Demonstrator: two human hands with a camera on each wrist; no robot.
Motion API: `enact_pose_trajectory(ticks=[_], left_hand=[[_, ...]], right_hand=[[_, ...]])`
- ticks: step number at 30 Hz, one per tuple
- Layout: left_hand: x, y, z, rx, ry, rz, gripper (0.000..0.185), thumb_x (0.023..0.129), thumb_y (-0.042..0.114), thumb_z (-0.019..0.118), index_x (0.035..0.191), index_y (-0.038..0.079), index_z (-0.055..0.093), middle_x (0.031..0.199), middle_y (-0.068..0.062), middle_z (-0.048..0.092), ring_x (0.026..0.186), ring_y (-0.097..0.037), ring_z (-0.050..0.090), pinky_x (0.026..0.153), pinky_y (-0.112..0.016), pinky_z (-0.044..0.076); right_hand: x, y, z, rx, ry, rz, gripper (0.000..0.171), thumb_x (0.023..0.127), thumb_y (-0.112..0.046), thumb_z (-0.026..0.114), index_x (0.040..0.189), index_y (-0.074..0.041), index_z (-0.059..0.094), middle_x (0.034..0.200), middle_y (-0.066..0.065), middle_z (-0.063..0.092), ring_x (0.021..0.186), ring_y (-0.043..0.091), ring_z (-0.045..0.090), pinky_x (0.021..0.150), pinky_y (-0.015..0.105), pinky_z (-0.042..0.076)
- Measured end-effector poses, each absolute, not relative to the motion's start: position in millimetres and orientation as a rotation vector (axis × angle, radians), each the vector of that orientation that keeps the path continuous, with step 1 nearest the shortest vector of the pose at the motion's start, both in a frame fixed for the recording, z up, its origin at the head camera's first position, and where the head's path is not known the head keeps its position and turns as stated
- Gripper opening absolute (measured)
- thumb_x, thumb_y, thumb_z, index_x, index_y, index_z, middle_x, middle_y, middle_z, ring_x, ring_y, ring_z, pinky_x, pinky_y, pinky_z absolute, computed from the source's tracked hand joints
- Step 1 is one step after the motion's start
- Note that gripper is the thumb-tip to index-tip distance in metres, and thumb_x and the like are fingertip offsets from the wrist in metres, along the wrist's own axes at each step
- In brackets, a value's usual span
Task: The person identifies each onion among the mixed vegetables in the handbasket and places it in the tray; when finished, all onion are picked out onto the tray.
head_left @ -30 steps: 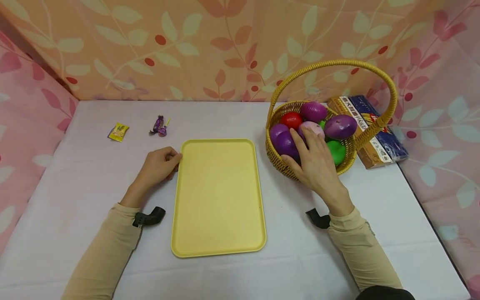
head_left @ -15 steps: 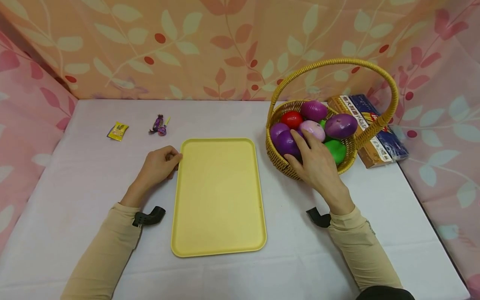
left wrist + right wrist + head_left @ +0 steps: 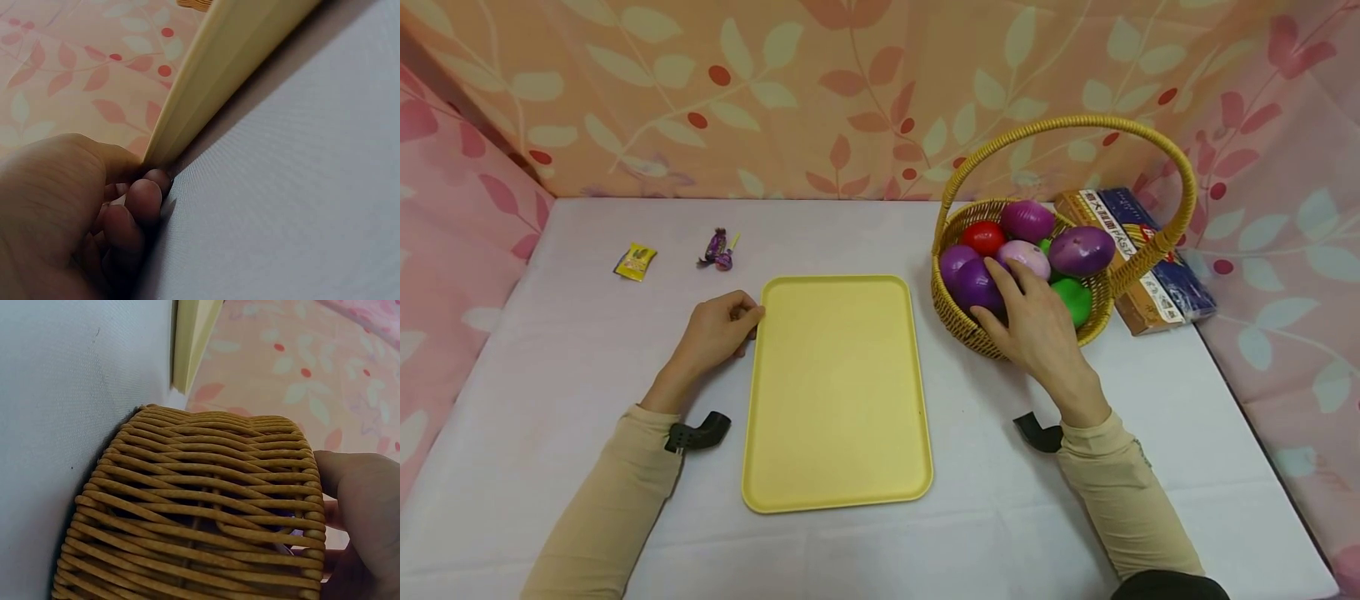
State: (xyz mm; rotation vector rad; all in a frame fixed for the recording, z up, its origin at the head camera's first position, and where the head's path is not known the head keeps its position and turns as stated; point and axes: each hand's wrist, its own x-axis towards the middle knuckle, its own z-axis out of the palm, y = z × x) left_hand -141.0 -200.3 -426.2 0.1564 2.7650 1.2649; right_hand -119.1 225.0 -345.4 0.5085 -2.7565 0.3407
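In the head view a yellow tray (image 3: pixel 838 392) lies flat in the middle of the white table. My left hand (image 3: pixel 739 321) grips its left rim near the far corner; in the left wrist view the curled fingers (image 3: pixel 134 203) press against the tray's edge (image 3: pixel 219 75). A wicker basket (image 3: pixel 955 321) with a tall handle holds purple, red, pink and green toy fruits. My right hand (image 3: pixel 996 296) reaches over its near rim, thumb and forefinger curled round a dark purple fruit (image 3: pixel 970 282). The right wrist view shows the basket wall (image 3: pixel 200 512) with my thumb (image 3: pixel 350 487) beside it.
A yellow sweet packet (image 3: pixel 636 262) and a purple wrapped sweet (image 3: pixel 718 250) lie at the far left. A long blue and brown box (image 3: pixel 1142 267) lies right of the basket. Floral cloth walls close in the table on three sides.
My right hand has slid a little left, its fingers moving off the pale pink fruit to close round the dark purple one. The left hand and tray have not moved.
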Motion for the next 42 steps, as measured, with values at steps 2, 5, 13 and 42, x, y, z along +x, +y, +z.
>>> enact_pose_trajectory(ticks=[2, 5, 13, 42], left_hand=[[-141.0, -200.1, -426.1, 0.151, 2.762, 1.264, 0.028, 0.100, 0.035, 0.053, 0.094, 0.009, 0.063, 0.070, -0.007, 0.064, 0.045, -0.015, 0.056, 0.045, -0.028, 0.044], [-140.9, -200.1, -425.6, 0.146, 2.762, 1.251, 0.028, 0.100, 0.035, 0.053, 0.094, 0.010, 0.062, 0.070, -0.007, 0.064, 0.045, -0.015, 0.056, 0.045, -0.028, 0.044], [-140.3, -199.1, -422.7, 0.136, 2.755, 1.259, 0.029, 0.100, 0.035, 0.054, 0.095, 0.008, 0.063, 0.071, -0.009, 0.065, 0.045, -0.014, 0.056, 0.046, -0.028, 0.045], [-141.2, -200.7, -427.0, 0.153, 2.768, 1.247, 0.027, 0.100, 0.035, 0.054, 0.093, 0.010, 0.062, 0.071, -0.007, 0.065, 0.046, -0.016, 0.057, 0.046, -0.028, 0.044]], right_hand=[[-119.1, 225.6, -345.9, 0.510, -2.757, 0.354, 0.066, 0.088, -0.032, 0.072, 0.145, -0.013, 0.045, 0.140, 0.024, 0.050, 0.114, 0.047, 0.056, 0.097, 0.060, 0.046], [-119.5, 226.1, -345.5, 0.524, -2.751, 0.374, 0.065, 0.087, -0.029, 0.073, 0.144, -0.013, 0.047, 0.141, 0.025, 0.048, 0.118, 0.047, 0.054, 0.099, 0.062, 0.044], [-106.9, 217.6, -328.5, 0.709, -2.598, 0.533, 0.067, 0.077, -0.022, 0.082, 0.137, -0.012, 0.054, 0.142, 0.021, 0.048, 0.130, 0.040, 0.046, 0.105, 0.059, 0.041], [-43.5, 154.3, -347.8, 1.968, -2.800, 0.393, 0.061, 0.086, -0.038, 0.074, 0.141, -0.026, 0.050, 0.141, 0.003, 0.051, 0.128, 0.015, 0.053, 0.101, 0.030, 0.049]])
